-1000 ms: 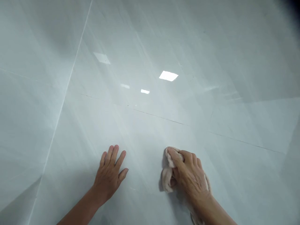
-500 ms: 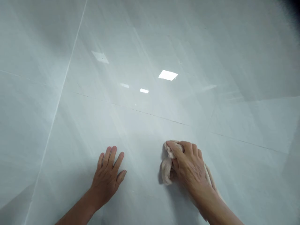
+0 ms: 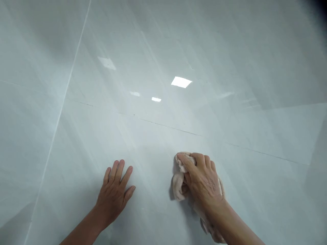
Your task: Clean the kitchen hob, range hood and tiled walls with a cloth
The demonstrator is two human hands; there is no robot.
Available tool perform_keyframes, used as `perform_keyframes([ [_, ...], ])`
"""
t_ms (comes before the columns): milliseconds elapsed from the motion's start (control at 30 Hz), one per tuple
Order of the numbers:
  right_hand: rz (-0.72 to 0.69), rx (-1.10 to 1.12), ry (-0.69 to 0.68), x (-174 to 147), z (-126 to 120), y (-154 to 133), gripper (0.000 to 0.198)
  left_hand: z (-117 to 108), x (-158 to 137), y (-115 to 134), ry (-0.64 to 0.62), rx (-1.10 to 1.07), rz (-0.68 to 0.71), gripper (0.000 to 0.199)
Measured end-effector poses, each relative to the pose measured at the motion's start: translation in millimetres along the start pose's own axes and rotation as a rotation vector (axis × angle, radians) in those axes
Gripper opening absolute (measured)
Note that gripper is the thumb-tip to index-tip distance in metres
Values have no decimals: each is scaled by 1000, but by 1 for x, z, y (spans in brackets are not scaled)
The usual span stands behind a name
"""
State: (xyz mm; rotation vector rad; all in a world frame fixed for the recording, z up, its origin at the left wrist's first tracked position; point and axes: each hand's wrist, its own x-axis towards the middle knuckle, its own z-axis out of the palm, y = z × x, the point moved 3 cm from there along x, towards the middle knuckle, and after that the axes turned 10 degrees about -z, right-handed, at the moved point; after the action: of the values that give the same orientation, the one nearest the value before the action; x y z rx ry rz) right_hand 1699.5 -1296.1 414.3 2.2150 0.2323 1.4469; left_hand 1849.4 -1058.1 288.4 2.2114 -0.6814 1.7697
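Bunched under my right hand (image 3: pixel 204 178) is a beige cloth (image 3: pixel 178 187), pressed against the glossy pale tiled floor (image 3: pixel 153 146). My fingers and thumb are wrapped round it. Part of the cloth sticks out to the left of the thumb, and a loose end hangs below the wrist; the rest is hidden by the palm. My left hand (image 3: pixel 114 190) lies flat on the tile to the left, fingers spread, with nothing in it.
A pale joint line (image 3: pixel 62 102) runs steeply down the left side. A thin dark joint (image 3: pixel 168 126) crosses the tiles beyond my hands. Bright light reflections (image 3: pixel 181 82) show on the shiny surface farther off.
My right hand and the cloth have shifted slightly left. The cloth's loose end has swung from the right of my wrist to below it. My left hand stays flat.
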Motion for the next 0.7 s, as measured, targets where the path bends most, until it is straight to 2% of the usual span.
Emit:
perform_keyframes([
  [233, 12, 1, 43, 9, 0, 5, 42, 0, -1, 0, 15, 0, 2, 70],
  [333, 4, 87, -16, -11, 7, -3, 39, 2, 2, -4, -10, -10, 0, 70],
  [433, 34, 350, -60, -49, 17, -14, 37, 1, 3, -4, -48, -62, -22, 68],
  [500, 177, 597, 34, -70, 19, -19, 33, -5, 0, 5, -101, -187, -85, 65],
  [567, 417, 805, 145, -84, 19, -22, 30, -18, -7, 28, -203, -451, -169, 66],
  [633, 689, 914, 158, -91, 19, -28, 29, -35, -16, 62, -395, -822, -233, 79],
  [700, 895, 975, 82, -94, 17, -36, 34, -51, -24, 101, -682, -1133, -278, 99],
])
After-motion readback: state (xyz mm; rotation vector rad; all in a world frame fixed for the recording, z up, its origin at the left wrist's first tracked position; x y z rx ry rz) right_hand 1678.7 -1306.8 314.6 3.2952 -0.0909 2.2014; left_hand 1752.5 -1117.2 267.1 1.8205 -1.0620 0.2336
